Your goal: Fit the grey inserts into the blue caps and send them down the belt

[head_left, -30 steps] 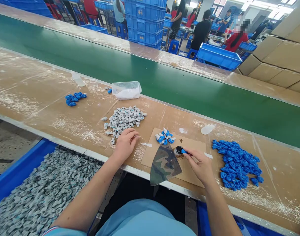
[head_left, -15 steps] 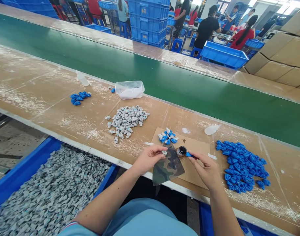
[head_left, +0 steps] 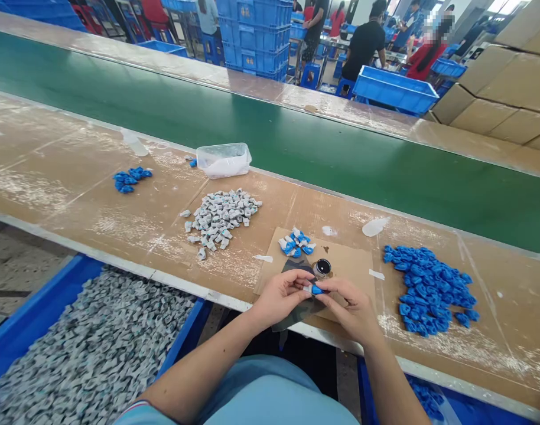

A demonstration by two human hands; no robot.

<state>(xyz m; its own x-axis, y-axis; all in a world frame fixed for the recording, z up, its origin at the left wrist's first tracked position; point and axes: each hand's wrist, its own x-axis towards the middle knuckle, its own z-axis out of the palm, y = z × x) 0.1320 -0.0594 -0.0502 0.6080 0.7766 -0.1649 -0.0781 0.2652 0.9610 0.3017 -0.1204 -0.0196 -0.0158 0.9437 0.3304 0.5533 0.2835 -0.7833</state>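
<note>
Pinched in my left hand (head_left: 284,295) is a small grey plastic piece (head_left: 307,288). My right hand (head_left: 350,304) grips a small blue plastic piece (head_left: 316,290), and the two pieces meet end to end between my fingertips. Under my hands lies a camouflage cloth (head_left: 292,316), partly covered by them. A small round pot of dark liquid (head_left: 323,268) stands just beyond my fingers. Behind the cloth sits a little heap of joined blue-and-grey pieces (head_left: 296,242) on a cardboard sheet (head_left: 361,260).
Loose grey pieces (head_left: 221,218) are heaped left of centre, blue pieces (head_left: 429,289) at the right. A clear plastic tub (head_left: 223,160) and a white bottle (head_left: 376,226) stand near the green conveyor belt (head_left: 279,136). A blue crate (head_left: 86,262) of grey pieces is below left.
My right hand has moved left from the pot, bringing the blue piece against the grey piece in my left hand. The whole view has shifted slightly.
</note>
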